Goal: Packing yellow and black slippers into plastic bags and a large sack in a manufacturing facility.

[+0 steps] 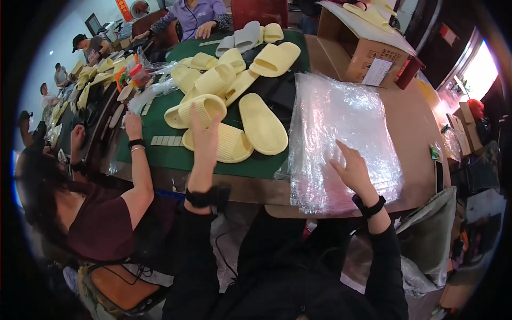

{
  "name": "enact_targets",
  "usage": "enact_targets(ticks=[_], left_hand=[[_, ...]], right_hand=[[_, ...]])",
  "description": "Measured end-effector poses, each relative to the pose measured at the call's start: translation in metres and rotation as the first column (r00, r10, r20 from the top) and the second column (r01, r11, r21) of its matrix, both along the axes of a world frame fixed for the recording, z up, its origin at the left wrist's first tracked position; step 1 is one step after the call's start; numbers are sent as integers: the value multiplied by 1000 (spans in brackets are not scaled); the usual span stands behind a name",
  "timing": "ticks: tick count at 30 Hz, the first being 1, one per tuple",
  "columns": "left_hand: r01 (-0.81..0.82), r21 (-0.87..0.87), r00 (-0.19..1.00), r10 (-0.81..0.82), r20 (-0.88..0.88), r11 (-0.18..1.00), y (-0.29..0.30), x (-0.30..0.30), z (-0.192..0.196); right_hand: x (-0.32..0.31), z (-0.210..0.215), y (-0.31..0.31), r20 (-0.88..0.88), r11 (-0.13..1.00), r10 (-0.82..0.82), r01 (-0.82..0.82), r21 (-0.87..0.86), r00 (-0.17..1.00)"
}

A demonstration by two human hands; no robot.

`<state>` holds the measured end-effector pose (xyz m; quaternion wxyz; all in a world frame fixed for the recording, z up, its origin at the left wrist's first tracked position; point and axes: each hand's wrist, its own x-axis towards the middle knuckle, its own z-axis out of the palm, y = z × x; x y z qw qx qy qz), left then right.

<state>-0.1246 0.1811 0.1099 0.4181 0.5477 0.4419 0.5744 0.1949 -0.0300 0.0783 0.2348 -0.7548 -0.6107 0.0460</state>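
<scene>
My left hand reaches over the near slippers, slightly blurred, its thumb and fingers apart. It overlaps a ribbed pale yellow slipper and another slipper behind it; whether it touches either I cannot tell. To its right a pale yellow slipper lies with its smooth sole upward. My right hand, fingers spread, is over a wide stack of clear plastic bags and holds nothing. More yellow slippers are heaped farther back, near a grey pair.
A cardboard box stands at the back right of the brown table. Small white labels lie on the green mat. Close on my left sits a co-worker in maroon; another person in purple is across the table.
</scene>
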Motion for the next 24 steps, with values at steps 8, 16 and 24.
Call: enact_targets(ticks=[8,16,24], left_hand=[[-549,12,693,463,-552,836,68,-27,-16],[-309,130,850,335,-406,942,87,-43,-11],[59,-366,982,13,190,929,104,18,-15]], right_hand=[[-18,-20,-22,97,977,-123,138,-163,988],[-35,-42,-30,104,988,-56,70,-135,993],[-41,-59,-28,146,987,-91,109,-119,985]])
